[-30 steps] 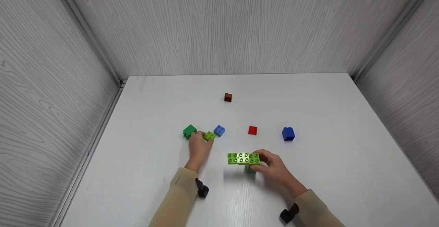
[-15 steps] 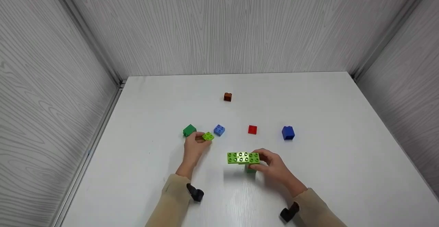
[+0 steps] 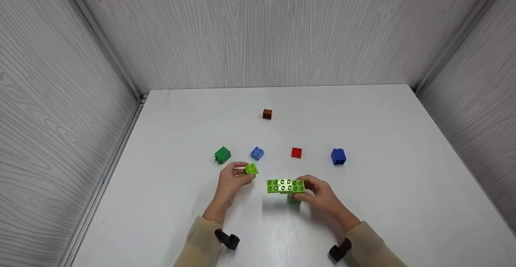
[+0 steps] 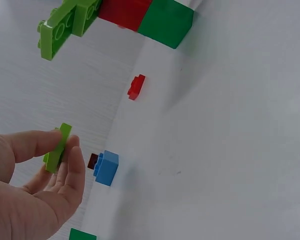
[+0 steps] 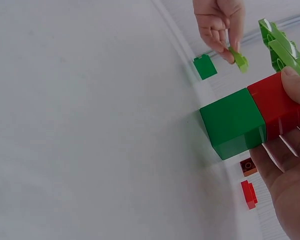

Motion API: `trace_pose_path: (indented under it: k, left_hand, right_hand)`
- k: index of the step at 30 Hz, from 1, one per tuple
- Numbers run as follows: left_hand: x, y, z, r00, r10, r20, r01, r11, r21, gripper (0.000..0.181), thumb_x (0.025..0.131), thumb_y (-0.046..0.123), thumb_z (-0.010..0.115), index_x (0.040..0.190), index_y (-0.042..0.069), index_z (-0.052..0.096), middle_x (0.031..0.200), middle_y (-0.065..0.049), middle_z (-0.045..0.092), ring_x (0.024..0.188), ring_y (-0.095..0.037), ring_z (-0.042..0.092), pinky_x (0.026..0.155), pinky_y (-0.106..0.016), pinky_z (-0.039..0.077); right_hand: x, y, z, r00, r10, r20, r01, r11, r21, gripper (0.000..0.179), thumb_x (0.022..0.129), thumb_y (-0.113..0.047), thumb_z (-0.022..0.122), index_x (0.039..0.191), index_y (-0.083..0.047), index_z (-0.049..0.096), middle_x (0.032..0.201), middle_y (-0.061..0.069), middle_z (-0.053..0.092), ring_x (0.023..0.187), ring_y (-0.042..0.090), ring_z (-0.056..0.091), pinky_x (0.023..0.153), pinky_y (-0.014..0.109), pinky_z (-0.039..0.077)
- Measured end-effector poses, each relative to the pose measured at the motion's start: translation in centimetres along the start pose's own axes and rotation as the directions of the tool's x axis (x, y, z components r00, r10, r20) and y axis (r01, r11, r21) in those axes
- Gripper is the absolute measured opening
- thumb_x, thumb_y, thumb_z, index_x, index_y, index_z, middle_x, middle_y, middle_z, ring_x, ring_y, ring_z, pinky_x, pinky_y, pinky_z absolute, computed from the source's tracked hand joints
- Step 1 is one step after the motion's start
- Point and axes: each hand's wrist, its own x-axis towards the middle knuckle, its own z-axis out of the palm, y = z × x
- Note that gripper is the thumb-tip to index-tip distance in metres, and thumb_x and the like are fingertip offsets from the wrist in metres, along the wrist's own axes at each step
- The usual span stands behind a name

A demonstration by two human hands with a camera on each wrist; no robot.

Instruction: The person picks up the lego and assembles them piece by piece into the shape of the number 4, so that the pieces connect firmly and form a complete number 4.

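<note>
My left hand [image 3: 230, 181] pinches a small flat lime-green toy brick [image 3: 251, 169] between thumb and fingers, raised over the table with its studs up. To its right, my right hand [image 3: 321, 194] grips a stack of toy bricks. At the stack's bottom is a green brick [image 5: 232, 122], with a red brick [image 5: 271, 102] joined above it. Lime-green bricks [image 3: 282, 186] form the top and jut out leftward past the red one. A gap separates the left hand's brick from the stack.
Loose bricks lie beyond the hands on the white table [image 3: 383, 202]: a green one [image 3: 222, 155], a light blue one [image 3: 257, 153], a flat red one [image 3: 296, 153] and a dark blue one [image 3: 338, 156]. Farther back sits a brown brick [image 3: 267, 114]. Grey wood-grain walls [image 3: 258, 33] enclose the table.
My left hand has drawn the small lime-green brick away from beside the green brick, lifting it and bringing it nearer the stack. The right hand and its stack have stayed in place.
</note>
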Motion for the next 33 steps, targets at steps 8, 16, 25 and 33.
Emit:
trace_pose_path:
  k: [8,16,25,33]
  left_hand:
    - [-1.8,-0.1,0.1,0.991,0.020,0.135,-0.023,0.999,0.024,0.043,0.078,0.006,0.073,0.118,0.004,0.055,0.099,-0.012,0.066,0.087,-0.021,0.063,0.078,-0.031,0.052]
    - [-3.4,-0.1,0.4,0.962,0.097,0.255,-0.092,0.995,-0.029,0.043,0.077,0.004,0.073,0.115,-0.001,0.055,0.097,-0.013,0.065,0.087,-0.021,0.064,0.076,-0.032,0.053]
    - [-4.3,0.1,0.8,0.946,0.097,0.308,-0.097,0.995,-0.016,0.041,0.077,0.002,0.073,0.115,-0.001,0.058,0.100,-0.013,0.065,0.088,-0.021,0.063,0.077,-0.032,0.053]
    - [-4.6,0.0,1.5,0.932,0.086,0.353,-0.076,0.996,-0.042,0.044,0.077,0.000,0.073,0.118,-0.003,0.057,0.105,-0.013,0.063,0.094,-0.021,0.063,0.080,-0.031,0.051]
  right_hand:
    - [-0.1,0.0,0.0,1.000,0.014,-0.002,-0.014,1.000,0.003,0.037,0.083,-0.009,0.070,0.116,-0.002,0.057,0.108,0.008,0.059,0.101,0.024,0.055,0.096,0.047,0.039]
    - [0.0,0.1,0.0,1.000,-0.019,0.002,0.019,1.000,-0.008,0.037,0.082,-0.009,0.070,0.116,0.000,0.057,0.106,0.008,0.059,0.098,0.020,0.056,0.093,0.044,0.042]
    - [0.1,0.0,-0.1,1.000,-0.011,-0.002,0.011,1.000,-0.008,0.037,0.082,-0.009,0.070,0.116,0.000,0.057,0.106,0.008,0.059,0.098,0.021,0.055,0.093,0.045,0.042]
    - [0.1,0.3,-0.1,0.999,-0.042,0.009,0.042,0.999,-0.014,0.036,0.083,-0.009,0.070,0.115,-0.001,0.057,0.105,0.007,0.060,0.096,0.019,0.056,0.092,0.042,0.043]
